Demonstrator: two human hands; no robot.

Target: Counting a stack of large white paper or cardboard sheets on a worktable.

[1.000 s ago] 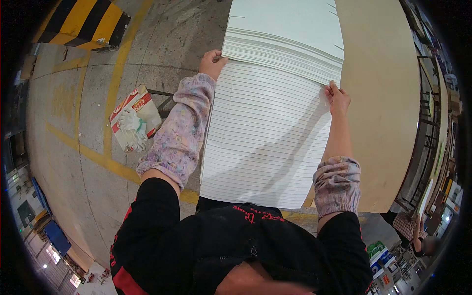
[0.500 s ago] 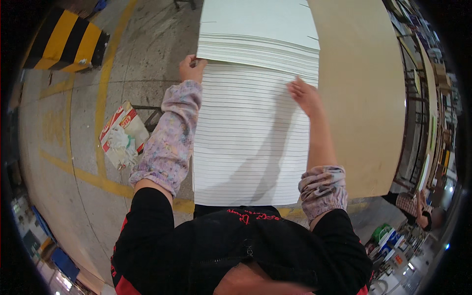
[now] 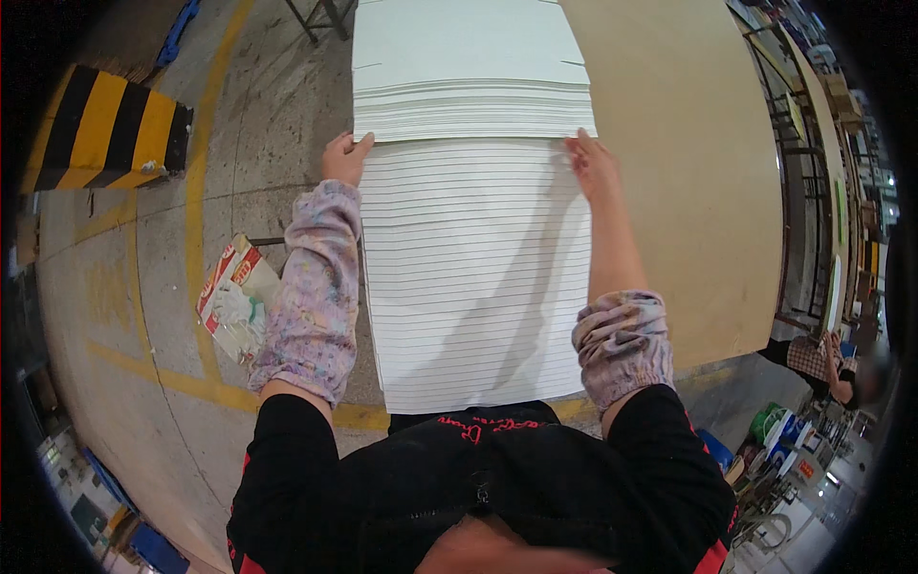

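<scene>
A pile of white ruled sheets [image 3: 473, 287] lies on the table in front of me. Across its far part rests a stack of pale sheets [image 3: 470, 67], with several layered edges on its near side and short slits near both sides. My left hand [image 3: 346, 159] is closed at the near left corner of this stack, thumb and fingers pinching the lowest edge. At the near right corner my right hand [image 3: 595, 165] has its fingertips closed on the same edge. Patterned sleeve covers wrap both forearms.
A tan board surface [image 3: 679, 191] extends on the right. Left of the table, a torn carton piece with white gloves [image 3: 236, 304] sits low. A yellow-and-black striped block [image 3: 105, 129] stands on the floor. Another person [image 3: 813, 364] is at far right.
My right hand has moved from above the ruled sheets to the stack's near right corner. The stack's near edge now lies straighter across, and my left hand still holds its left corner.
</scene>
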